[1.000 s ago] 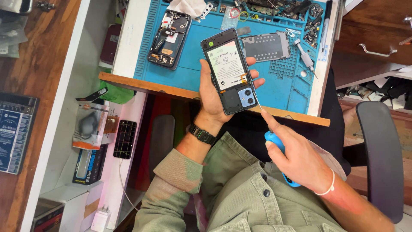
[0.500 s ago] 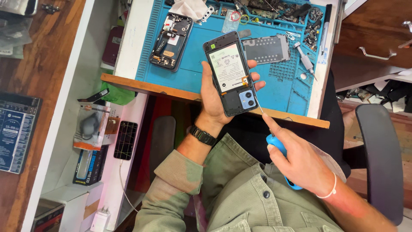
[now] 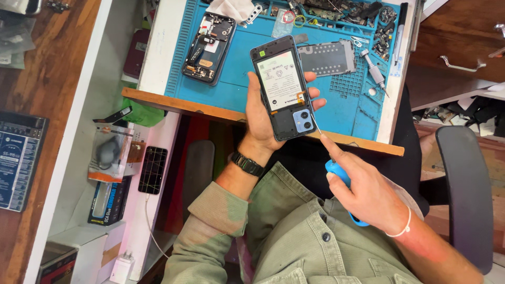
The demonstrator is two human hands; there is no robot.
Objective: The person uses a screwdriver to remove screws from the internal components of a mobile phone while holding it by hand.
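Screwdriver [image 3: 342,184] with a blue handle sits nearest the body, wrapped in the right hand [image 3: 368,194], whose fingers are curled tight round the handle while the forefinger lies stretched along the thin shaft; the shaft runs up and to the left, away from the chest, and its tip meets the lower right corner of the opened phone [image 3: 284,94], just beside the blue camera block; so the phone lies up and left of the right hand, and the tool's long axis points straight at that corner; the left hand [image 3: 268,118] grips the phone from behind and below, thumb on the left edge and fingertips showing past the right edge, holding it above the front edge of the table [image 3: 158,58]; the phone's long axis runs nearly upright in the view, tilted slightly so the top leans left, its back cover off and the pale battery showing; the left hand is the nearer one to the phone, being wrapped round it, while the right reaches it only through the tool; farther off, on the blue work mat [image 3: 242,84], lie a second opened phone [image 3: 208,47] to the left, a grey metal plate [image 3: 326,58] just right of the held phone, and another small screwdriver [image 3: 373,71] beyond that.
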